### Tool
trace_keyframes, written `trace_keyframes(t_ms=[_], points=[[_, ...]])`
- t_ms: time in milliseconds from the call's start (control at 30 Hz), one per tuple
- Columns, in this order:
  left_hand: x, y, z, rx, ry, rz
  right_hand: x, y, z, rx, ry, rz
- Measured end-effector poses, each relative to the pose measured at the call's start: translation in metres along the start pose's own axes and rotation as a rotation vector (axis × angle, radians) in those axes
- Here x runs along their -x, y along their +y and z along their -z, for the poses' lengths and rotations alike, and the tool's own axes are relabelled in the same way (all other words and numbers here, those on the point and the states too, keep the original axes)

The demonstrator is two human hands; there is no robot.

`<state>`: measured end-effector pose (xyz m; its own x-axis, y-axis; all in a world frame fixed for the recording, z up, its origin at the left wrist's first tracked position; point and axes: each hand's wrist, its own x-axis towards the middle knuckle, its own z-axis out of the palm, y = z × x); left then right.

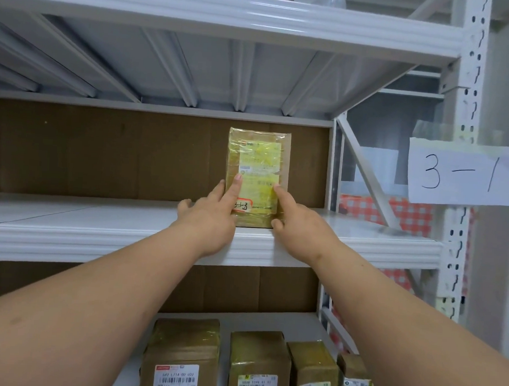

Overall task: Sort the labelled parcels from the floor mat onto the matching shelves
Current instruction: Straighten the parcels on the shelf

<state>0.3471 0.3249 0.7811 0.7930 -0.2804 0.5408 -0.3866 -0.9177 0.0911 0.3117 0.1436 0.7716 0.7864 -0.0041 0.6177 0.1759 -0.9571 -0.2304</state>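
A small brown parcel (260,151), wrapped in yellowish tape with a printed label and a handwritten tag, stands upright on the white middle shelf (98,232). My left hand (213,217) presses straight fingers against the parcel's lower left face. My right hand (297,221) touches its lower right edge with the index finger extended and the thumb at the bottom corner. A paper sign reading "3-1" (466,174) is taped to the right upright.
Several taped parcels (256,367) stand in a row on the shelf below. Brown cardboard (102,152) backs the shelves. The white perforated upright (465,145) rises at right, with a diagonal brace (366,172) and red checked cloth (405,212) behind.
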Motion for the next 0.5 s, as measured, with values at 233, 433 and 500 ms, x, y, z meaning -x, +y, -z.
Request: trace_keyframes(t_ms=[233, 433, 500], points=[[0.010, 0.002, -0.003, -0.061, 0.165, 0.024, 0.002, -0.001, -0.003, -0.024, 0.095, 0.003], [0.028, 0.001, 0.000, -0.102, 0.186, 0.014, 0.014, -0.003, -0.003, -0.030, 0.208, 0.025], [0.037, 0.001, 0.000, -0.101, 0.177, 0.010, 0.022, -0.003, -0.004, -0.029, 0.212, 0.016]])
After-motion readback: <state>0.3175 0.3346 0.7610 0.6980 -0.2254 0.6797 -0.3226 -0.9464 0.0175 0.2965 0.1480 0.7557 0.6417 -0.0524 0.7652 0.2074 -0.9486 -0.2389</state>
